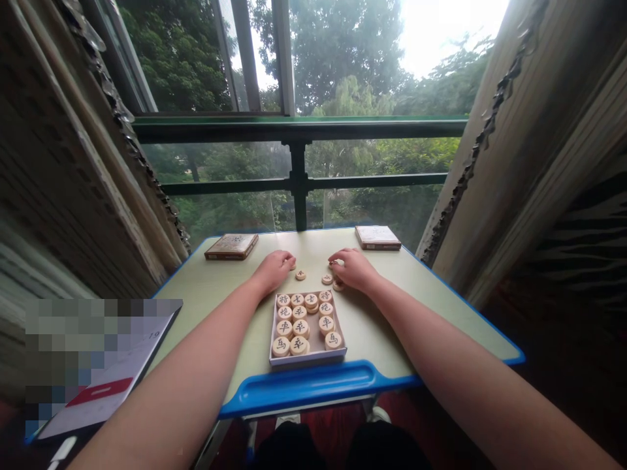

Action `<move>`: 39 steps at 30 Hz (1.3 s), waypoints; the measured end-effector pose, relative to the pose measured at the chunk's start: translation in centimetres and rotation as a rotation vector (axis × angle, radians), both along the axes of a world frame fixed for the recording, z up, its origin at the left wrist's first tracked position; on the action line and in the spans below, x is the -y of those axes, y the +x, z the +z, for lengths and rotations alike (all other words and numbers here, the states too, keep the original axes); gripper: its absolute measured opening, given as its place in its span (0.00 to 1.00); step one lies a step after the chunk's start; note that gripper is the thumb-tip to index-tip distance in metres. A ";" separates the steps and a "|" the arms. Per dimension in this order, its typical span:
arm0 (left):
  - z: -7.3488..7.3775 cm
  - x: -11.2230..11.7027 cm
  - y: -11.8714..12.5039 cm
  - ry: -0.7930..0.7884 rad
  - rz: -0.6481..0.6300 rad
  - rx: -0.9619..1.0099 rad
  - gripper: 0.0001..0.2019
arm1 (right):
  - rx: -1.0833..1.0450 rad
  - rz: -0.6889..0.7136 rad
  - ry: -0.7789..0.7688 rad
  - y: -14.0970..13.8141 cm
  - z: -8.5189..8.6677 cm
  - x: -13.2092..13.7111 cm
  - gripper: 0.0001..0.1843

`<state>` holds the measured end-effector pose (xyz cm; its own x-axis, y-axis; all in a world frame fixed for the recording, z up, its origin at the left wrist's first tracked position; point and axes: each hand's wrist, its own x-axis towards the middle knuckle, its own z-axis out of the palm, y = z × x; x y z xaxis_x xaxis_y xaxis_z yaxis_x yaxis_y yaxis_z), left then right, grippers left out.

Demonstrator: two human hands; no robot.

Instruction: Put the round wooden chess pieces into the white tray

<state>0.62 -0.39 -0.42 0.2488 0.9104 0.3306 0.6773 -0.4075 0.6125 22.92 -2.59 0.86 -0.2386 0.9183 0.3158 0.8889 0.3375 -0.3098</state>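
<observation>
A shallow white box [307,356] sits near the table's front edge, holding several round wooden chess pieces [300,318] with dark characters. Beyond it a few loose pieces [300,275] lie on the pale tabletop. My left hand [274,268] rests knuckles up just left of them, its fingers curled over a piece at the fingertips. My right hand [353,267] rests to the right, fingers curled round pieces, with more pieces beside its fingertips.
The pale table [230,313] has a blue rim and a blue front groove [313,385]. A brown flat box [232,246] lies back left, a white-topped one [377,237] back right. A clipboard with papers [112,378] sits left. A window railing is behind.
</observation>
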 end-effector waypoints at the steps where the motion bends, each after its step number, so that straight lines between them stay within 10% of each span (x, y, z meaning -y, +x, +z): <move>1: 0.0 0.0 -0.5 0.005 0.028 -0.008 0.13 | 0.000 0.003 -0.001 0.0 0.1 0.1 0.14; 7: 0.7 0.6 -1.2 -0.053 0.116 0.154 0.16 | -0.076 0.011 0.095 -0.4 0.9 1.2 0.12; 15: 3.6 3.8 1.5 -0.230 -0.164 0.598 0.21 | -0.242 0.423 0.301 -2.1 1.6 3.3 0.15; 39: 4.5 5.6 1.7 -0.397 -0.299 0.624 0.20 | -0.460 0.495 0.305 -2.3 2.3 4.5 0.07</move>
<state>2.31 -6.02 4.08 0.3768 0.9133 0.1543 0.0578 -0.1894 0.9802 20.59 -7.05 3.16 -0.3841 0.5928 0.7078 0.4134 0.7959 -0.4423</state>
